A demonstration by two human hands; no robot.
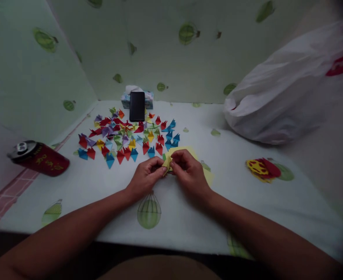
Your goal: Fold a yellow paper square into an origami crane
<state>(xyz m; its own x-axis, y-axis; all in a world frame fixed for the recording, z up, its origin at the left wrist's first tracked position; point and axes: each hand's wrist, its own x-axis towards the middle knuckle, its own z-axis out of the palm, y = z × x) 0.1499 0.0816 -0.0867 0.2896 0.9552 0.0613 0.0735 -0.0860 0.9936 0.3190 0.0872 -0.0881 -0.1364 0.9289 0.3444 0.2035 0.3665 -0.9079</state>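
Between my two hands is a small folded piece of yellow paper (167,162), held above the table near its middle. My left hand (146,174) pinches its left side between thumb and fingers. On the other side, my right hand (191,173) grips it with thumb and forefinger. The paper's lower part is partly hidden by the fingers. Yellow paper sheets (208,178) lie flat under and behind my right hand. Beyond my hands spread many small folded paper cranes (126,153) in red, blue, yellow, purple, green and orange.
A dark phone (137,107) leans on a tissue box (149,100) at the back. To the left a red drink can (43,158) appears tilted. At right hang or stand a bulging white plastic bag (264,93) and, nearer, a red and yellow item (263,169) on the tablecloth (115,217).
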